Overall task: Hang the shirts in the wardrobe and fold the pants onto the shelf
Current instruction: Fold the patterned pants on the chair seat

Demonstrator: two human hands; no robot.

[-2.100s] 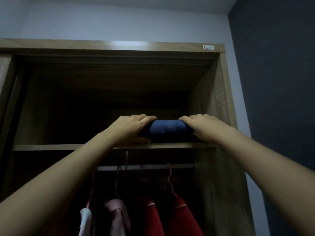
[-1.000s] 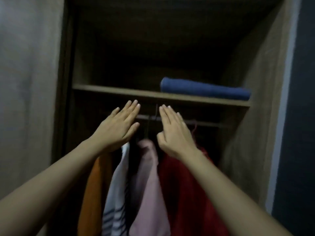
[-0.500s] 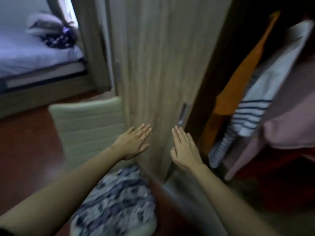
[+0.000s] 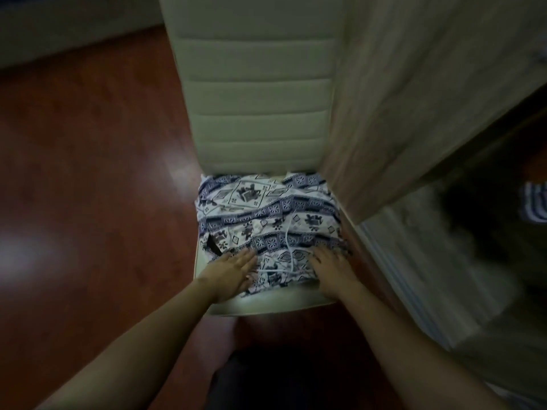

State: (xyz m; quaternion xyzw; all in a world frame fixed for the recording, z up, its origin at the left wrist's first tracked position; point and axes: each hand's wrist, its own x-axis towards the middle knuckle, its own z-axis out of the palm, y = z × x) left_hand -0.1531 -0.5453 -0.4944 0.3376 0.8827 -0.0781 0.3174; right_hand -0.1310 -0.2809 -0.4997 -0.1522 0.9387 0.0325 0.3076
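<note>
A white garment with a dark blue pattern and a white drawstring [image 4: 266, 220] lies crumpled on the seat of a pale padded chair [image 4: 254, 113]. My left hand [image 4: 232, 272] rests flat on its near left edge, fingers apart. My right hand [image 4: 331, 269] lies on its near right edge, fingers spread over the cloth. Neither hand has closed on the fabric. The wardrobe shelf and the blue folded pants are out of view.
The wooden wardrobe door [image 4: 429, 99] stands right beside the chair. Past it, the dark wardrobe interior shows a striped shirt [image 4: 535, 207] at the far right. Red-brown wooden floor [image 4: 88, 173] spreads to the left.
My view has swung from the top shelf down to the chair. Both hands left the blue pants on the shelf, dropped past the hanging shirts, and now lie on the patterned garment.
</note>
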